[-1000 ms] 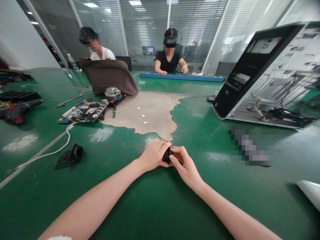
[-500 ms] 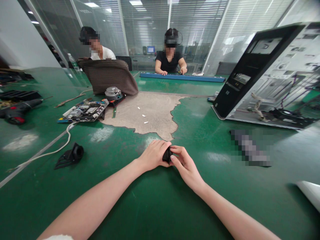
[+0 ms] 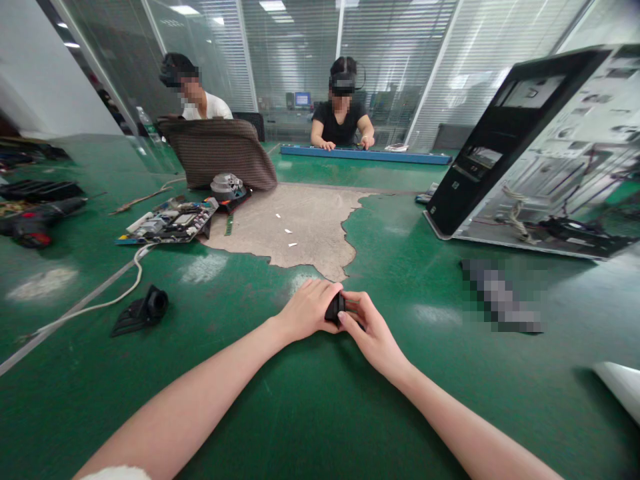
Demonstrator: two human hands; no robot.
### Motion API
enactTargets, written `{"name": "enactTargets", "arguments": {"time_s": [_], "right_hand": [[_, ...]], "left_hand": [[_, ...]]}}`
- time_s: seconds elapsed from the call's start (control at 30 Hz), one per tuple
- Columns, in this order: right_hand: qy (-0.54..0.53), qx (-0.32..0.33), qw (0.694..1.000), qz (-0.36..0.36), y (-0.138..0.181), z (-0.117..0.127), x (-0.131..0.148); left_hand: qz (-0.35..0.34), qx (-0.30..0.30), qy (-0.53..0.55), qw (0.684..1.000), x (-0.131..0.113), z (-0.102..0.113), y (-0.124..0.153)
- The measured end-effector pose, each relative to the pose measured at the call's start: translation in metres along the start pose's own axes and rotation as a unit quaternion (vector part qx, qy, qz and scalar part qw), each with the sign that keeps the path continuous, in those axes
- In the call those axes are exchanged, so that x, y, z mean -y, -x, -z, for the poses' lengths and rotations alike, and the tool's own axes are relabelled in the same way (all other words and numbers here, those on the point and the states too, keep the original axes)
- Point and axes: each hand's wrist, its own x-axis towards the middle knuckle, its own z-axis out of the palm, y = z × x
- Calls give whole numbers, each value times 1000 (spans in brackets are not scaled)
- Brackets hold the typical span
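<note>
Both my hands meet over a small black part [image 3: 335, 309] low on the green table [image 3: 310, 400]. My left hand [image 3: 307, 310] curls round its left side, fingers closed on it. My right hand [image 3: 371, 332] pinches its right side with thumb and fingertips. Most of the part is hidden between the fingers, so its shape is unclear. It rests on or just above the table surface.
A worn bare patch [image 3: 295, 227] lies beyond my hands. A circuit board [image 3: 170, 222], white cable [image 3: 100, 303] and black bracket [image 3: 143, 311] lie left. An open computer case [image 3: 540, 147] stands right, with a blurred object [image 3: 500, 297] before it. Two people sit at the far side.
Almost nothing has changed. My right fingers have shifted slightly on the black part; both hands stay in the same place.
</note>
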Motion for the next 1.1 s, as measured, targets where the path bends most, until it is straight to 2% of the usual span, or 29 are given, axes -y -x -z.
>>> {"name": "enactTargets", "arguments": {"time_s": [0.17,0.5,0.77,1.1], "right_hand": [[-28,-12,999,16,-1,1,-2],[-30,3,999,-39,-3,1,-2],[-62,12,998,-4,-2,2,0],[-38,10,998,-46,-4,3,-6]], "left_hand": [[-1,-4,1,1000,0,-1,0],[-1,-8,-3,1000,-1,1,0],[-4,-6,-1,1000,1,0,1],[-1,-6,-7,1000,-2,2,-1]]}}
